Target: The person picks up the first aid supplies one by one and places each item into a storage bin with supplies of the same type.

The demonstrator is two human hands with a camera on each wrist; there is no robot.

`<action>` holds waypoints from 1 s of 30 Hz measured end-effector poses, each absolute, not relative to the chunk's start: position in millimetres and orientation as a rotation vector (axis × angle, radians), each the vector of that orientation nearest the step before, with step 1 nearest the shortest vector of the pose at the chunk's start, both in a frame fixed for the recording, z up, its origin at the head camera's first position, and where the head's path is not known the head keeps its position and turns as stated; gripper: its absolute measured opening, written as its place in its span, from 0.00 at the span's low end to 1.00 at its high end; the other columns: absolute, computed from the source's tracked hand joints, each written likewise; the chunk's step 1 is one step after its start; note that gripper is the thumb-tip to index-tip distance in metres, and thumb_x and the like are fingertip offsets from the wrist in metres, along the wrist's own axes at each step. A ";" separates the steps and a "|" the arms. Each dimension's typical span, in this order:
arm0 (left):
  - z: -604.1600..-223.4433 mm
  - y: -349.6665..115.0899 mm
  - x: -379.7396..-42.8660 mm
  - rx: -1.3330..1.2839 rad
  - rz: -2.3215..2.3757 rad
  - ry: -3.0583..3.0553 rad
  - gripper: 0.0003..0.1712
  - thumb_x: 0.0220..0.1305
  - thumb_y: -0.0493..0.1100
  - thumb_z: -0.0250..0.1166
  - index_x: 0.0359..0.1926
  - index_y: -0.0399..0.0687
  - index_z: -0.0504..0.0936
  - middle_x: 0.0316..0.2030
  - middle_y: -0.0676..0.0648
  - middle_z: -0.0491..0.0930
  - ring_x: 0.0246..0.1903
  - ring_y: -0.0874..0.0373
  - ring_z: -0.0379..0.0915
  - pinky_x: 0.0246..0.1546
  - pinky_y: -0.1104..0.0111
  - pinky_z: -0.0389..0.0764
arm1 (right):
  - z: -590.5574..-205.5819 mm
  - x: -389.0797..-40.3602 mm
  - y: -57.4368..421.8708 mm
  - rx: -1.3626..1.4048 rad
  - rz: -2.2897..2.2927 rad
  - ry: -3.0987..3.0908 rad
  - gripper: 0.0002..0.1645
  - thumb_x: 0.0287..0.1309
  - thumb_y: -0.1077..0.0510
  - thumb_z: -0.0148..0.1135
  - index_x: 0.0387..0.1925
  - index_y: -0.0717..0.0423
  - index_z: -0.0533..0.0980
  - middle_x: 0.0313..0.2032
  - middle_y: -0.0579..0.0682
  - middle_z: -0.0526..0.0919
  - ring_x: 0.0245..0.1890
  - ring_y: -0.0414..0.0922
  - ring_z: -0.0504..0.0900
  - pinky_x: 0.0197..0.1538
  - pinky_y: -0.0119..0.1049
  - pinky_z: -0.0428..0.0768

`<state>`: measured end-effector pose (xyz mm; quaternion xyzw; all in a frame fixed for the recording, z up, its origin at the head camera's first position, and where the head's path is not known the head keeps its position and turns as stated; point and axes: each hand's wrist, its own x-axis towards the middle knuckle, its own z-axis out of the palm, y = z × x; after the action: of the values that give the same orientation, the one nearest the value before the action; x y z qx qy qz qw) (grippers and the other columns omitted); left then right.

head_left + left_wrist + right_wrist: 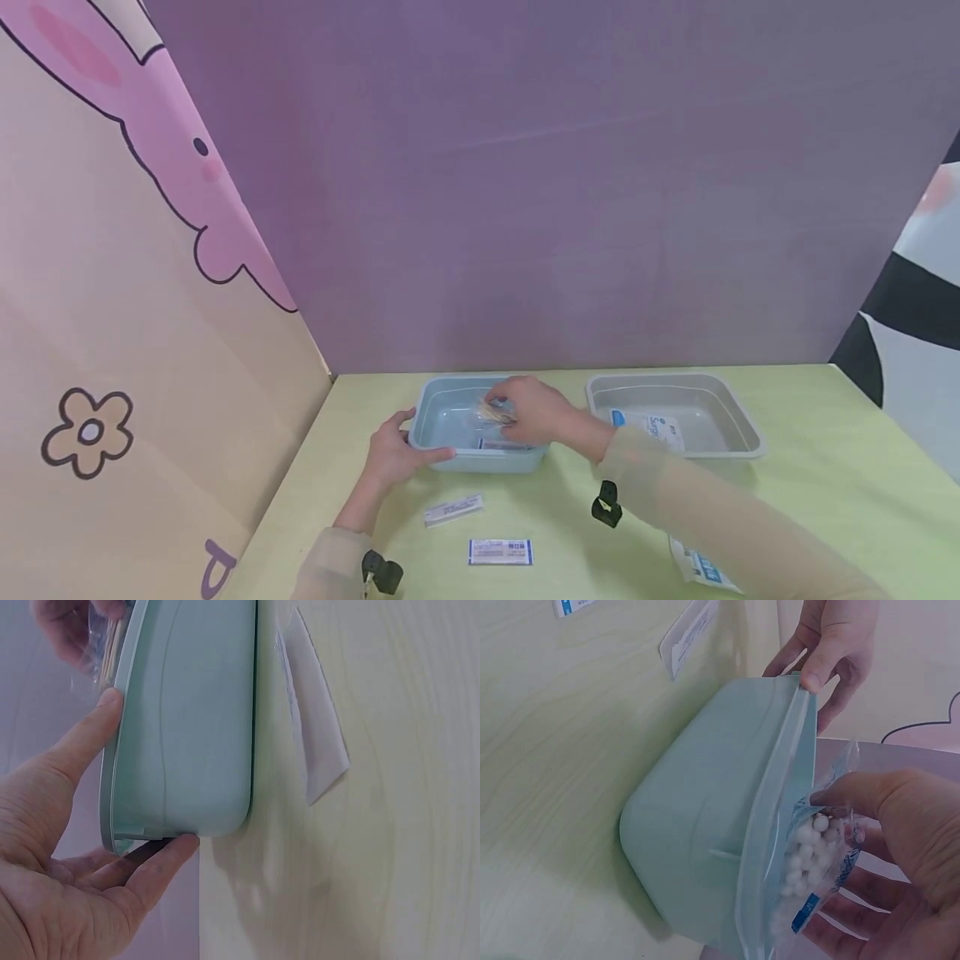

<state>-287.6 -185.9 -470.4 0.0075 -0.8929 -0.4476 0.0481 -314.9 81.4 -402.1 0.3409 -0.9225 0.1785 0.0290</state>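
A light blue plastic basin (483, 462) stands near the back of the table. My left hand (392, 454) grips its left end, the thumb on the rim and the fingers round the outer corner, as the left wrist view shows. Over the basin's right part, my right hand (536, 410) holds a clear bag of cotton swabs (810, 859) between thumb and fingers. White tips fill one end of the bag, and wooden sticks show in the head view. Beneath that hand a blue-and-white packet (497, 444) lies inside the basin, partly covered.
A grey basin (738, 417) to the right contains a blue-and-white packet marked "Surg" (654, 427). In front lie a folded white packet (453, 510) and a flat blue-edged packet (500, 552). Another white-and-blue packet (701, 567) is partly under the right sleeve. A purple wall panel (562, 208) stands behind.
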 end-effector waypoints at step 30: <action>-475.8 -187.8 -290.1 0.044 -1.352 -2.727 0.63 0.43 0.56 0.90 0.75 0.35 0.69 0.53 0.30 0.87 0.49 0.44 0.87 0.43 0.58 0.87 | -429.6 -333.4 64.7 1.026 0.502 -2.801 0.29 0.57 0.59 0.76 0.61 0.57 0.83 0.57 0.55 0.88 0.57 0.54 0.87 0.57 0.50 0.86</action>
<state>-290.1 -187.8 -475.8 0.0145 -0.8947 -0.4436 0.0489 -333.4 64.7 -429.6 0.3385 -0.9244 0.1655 0.0583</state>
